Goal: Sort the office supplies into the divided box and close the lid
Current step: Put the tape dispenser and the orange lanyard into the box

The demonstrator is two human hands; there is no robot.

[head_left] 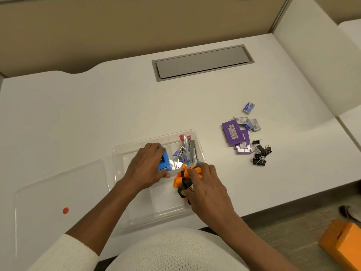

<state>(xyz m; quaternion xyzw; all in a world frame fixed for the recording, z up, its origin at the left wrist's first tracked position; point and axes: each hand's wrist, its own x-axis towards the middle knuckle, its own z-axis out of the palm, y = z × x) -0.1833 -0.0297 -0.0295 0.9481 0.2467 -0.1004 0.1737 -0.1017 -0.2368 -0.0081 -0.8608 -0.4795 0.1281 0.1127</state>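
Staplers lie lengthwise, pointing away, in divided box.

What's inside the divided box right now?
The divided box holds staplers in its far right compartment, a blue item under the left hand, orange-black items under the right hand. Hands hide the rest.

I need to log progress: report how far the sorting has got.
Done: staplers lie in the far right compartment of the divided box. In hand: the left hand holds a blue item over the box, and the right hand sets orange-and-black items in. Left: purple cases, small staple boxes and black binder clips remain on the desk; the lid lies off.
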